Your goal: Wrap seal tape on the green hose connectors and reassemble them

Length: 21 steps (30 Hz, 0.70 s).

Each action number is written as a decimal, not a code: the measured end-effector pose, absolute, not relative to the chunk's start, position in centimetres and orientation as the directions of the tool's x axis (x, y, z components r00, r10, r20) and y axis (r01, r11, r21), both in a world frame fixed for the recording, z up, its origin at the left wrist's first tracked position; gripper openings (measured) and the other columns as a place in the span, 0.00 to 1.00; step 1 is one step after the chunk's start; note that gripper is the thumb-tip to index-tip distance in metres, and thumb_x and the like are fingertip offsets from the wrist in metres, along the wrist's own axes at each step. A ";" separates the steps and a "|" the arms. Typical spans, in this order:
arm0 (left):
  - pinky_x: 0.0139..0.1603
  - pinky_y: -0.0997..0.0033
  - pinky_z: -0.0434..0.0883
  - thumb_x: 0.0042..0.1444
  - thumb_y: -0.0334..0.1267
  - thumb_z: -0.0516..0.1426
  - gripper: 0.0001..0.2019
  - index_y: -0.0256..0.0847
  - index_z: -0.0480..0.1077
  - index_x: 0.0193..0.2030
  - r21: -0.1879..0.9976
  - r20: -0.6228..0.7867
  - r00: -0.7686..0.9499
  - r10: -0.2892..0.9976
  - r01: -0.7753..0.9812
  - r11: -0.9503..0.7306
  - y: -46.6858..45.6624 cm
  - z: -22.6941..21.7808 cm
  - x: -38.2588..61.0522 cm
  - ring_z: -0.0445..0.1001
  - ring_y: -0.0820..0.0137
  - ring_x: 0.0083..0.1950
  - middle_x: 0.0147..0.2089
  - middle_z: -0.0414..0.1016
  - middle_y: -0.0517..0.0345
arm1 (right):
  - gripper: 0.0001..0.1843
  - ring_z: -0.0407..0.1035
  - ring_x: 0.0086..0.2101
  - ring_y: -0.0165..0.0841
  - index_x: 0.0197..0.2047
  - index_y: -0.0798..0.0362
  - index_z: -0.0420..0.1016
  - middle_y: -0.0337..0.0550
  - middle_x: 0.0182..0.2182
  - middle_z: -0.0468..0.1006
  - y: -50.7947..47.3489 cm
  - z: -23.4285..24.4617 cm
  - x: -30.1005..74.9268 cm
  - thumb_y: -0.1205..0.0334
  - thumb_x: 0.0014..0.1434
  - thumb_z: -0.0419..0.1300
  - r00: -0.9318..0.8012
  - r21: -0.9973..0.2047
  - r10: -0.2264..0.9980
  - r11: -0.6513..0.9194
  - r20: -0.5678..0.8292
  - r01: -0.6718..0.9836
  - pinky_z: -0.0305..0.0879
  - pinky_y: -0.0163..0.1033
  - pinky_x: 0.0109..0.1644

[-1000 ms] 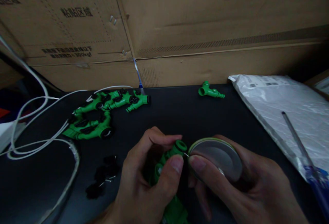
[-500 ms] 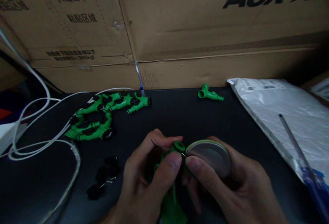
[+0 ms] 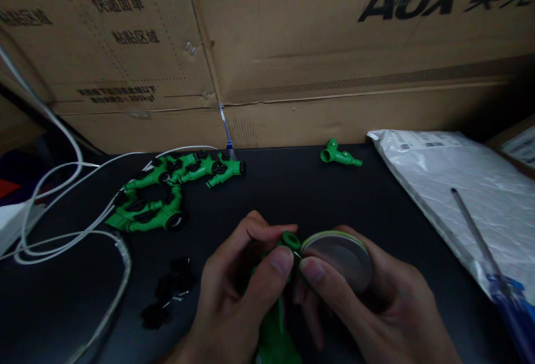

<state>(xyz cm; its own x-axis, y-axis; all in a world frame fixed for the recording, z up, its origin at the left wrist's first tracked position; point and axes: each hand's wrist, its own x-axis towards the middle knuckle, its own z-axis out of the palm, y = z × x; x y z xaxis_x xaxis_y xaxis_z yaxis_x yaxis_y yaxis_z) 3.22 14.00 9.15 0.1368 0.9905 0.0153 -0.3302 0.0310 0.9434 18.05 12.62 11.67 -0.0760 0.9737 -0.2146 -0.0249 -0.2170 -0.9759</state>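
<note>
My left hand [image 3: 238, 297] is closed around a green plastic fitting [image 3: 276, 330], thumb and forefinger pinching its round open end [image 3: 291, 239]. My right hand [image 3: 376, 308] grips a round metal tin [image 3: 340, 255] with a greenish rim, its lid facing up. Between the right thumb and the fitting's end shows a tiny silvery pin or screw [image 3: 296, 253], too small to name. Both hands meet low in the middle of the black table [image 3: 292, 191].
A pile of green fittings with black parts [image 3: 163, 194] lies at the left, one lone green fitting [image 3: 338, 155] at the back. Small black pieces [image 3: 167, 291] and white cables [image 3: 62, 224] are at the left. A blue-handled screwdriver [image 3: 489, 258] rests on a plastic bag [image 3: 468, 185]. Cardboard boxes [image 3: 292, 46] stand behind.
The hands and what they hold have drawn slightly closer together and lower; the fitting is tilted more upright. The view has shifted a little downward.
</note>
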 end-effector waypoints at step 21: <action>0.19 0.81 0.64 0.63 0.45 0.66 0.07 0.47 0.83 0.42 0.955 0.024 0.126 0.992 -0.296 0.014 13.9 9.4 3.0 0.69 0.79 0.24 0.33 0.69 0.63 | 0.21 0.73 0.22 0.30 0.28 0.49 0.72 0.34 0.20 0.72 12.4 11.3 17.8 0.42 0.60 0.70 -0.104 -0.960 0.963 -0.258 -0.247 -0.108 0.73 0.31 0.25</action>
<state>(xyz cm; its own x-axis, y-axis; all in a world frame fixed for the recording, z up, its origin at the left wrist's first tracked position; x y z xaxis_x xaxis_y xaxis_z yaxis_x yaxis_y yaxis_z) 2.97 13.89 9.38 0.1259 0.9917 0.0242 -0.2958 0.0143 0.9552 17.82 12.39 11.30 -0.1036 0.9635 -0.2470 -0.1076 -0.2577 -0.9602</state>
